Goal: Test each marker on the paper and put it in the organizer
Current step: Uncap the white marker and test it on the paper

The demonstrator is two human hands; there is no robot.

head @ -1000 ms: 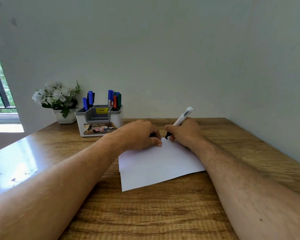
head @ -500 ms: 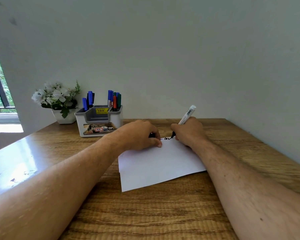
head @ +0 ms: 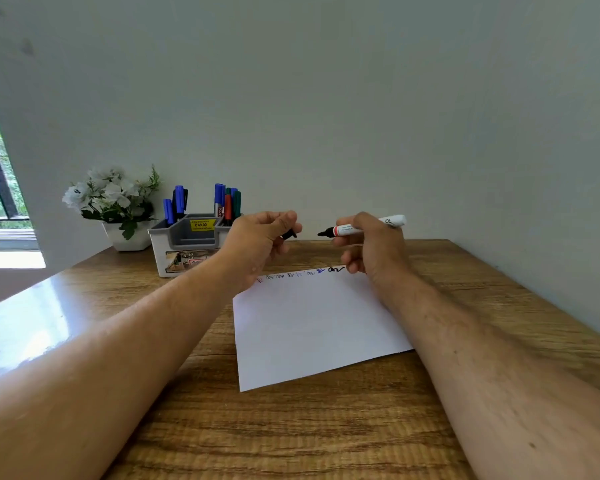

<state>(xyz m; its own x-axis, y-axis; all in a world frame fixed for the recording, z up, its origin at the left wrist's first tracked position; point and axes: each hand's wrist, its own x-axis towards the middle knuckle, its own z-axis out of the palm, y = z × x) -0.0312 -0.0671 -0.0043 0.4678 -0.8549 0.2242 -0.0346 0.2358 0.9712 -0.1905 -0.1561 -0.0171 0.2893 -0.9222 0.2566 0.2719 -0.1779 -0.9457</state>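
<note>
My right hand point(head: 371, 245) holds a white marker point(head: 347, 230) level above the paper, its black tip pointing left. My left hand point(head: 260, 237) is raised opposite it, fingers closed on the marker's black cap point(head: 289, 234). A small gap separates tip and cap. The white paper point(head: 316, 327) lies flat on the wooden desk, with a row of small scribbles along its far edge and a fresh black one point(head: 336, 270) at the right end. The grey and white organizer point(head: 187, 244) stands behind my left hand and holds several blue, red and green markers point(head: 227, 202).
A white pot of white flowers point(head: 113, 206) stands left of the organizer against the wall. The wall closes the desk at the back and right. A window opening is at far left. The desk point(head: 291, 427) stretches bare towards me.
My right hand lifted the marker off the paper and turned it level, leaving a black scribble. My left hand rose from the paper with the cap to face the tip.
</note>
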